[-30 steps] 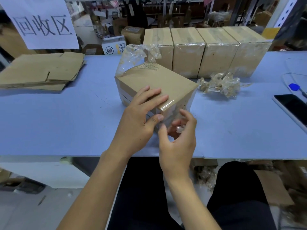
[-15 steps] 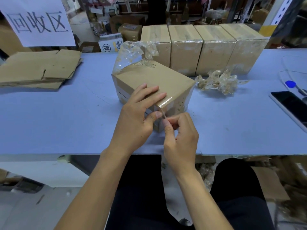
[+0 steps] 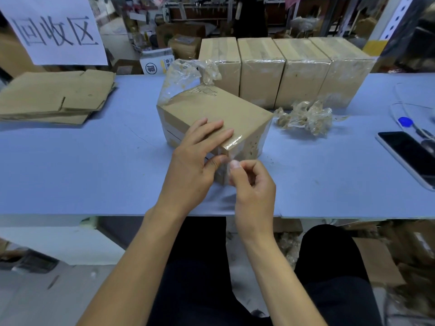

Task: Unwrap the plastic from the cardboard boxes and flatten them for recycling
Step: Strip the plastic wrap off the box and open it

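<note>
Fingers (image 3: 213,132) of left hand (image 3: 193,165) flat, pressing matte brown cardboard box (image 3: 211,111) at table (image 3: 94,161) centre. Right hand (image 3: 253,184) curled, pinching glossy clear plastic film (image 3: 229,165) at near corner. Crinkled plastic wad (image 3: 303,117) right; flattened cardboard (image 3: 54,95) far left.

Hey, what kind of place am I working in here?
Probably a warehouse packing or recycling station: a paper sign hangs above flattened cardboard, a row of plastic-wrapped boxes lines the blue table, and storage shelving stands behind.
</note>
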